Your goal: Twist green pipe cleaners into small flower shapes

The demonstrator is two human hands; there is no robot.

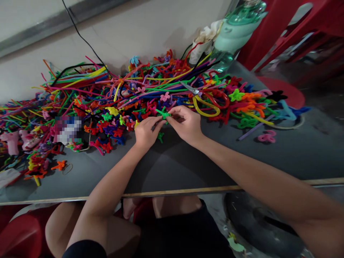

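Observation:
My left hand (146,132) and my right hand (186,123) meet above the dark table (188,165). Both pinch a small green pipe-cleaner piece (163,114) between their fingertips, and its ends stick out between the two hands. A second small green twist (160,137) lies on the table just below the hands. Behind them spreads a big heap of coloured pipe cleaners (115,93) and several small pipe-cleaner flowers (165,96).
Scissors with red and yellow handles (208,100) lie on the heap at the right. A pale green jar (236,28) and a cup of white stuff (202,43) stand at the back. Red plastic chairs (295,25) are at the right. A pink twist (266,136) lies apart.

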